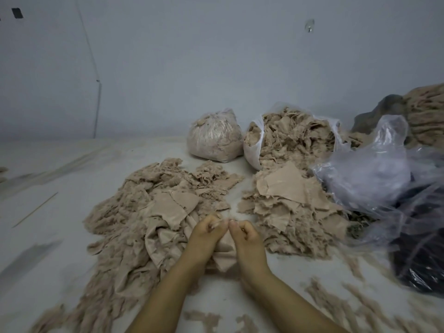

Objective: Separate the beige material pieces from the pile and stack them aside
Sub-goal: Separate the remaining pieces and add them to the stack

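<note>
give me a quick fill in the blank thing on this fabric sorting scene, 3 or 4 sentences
1. Both hands, the left hand and the right hand, pinch one ____ fabric piece.
2. The tied clear bag stands to the ____ of the open bag.
3. The flat stack lies on the person's ____ side.
4. The dark material sits under clear ____.

Missing words: beige; left; right; plastic
</note>
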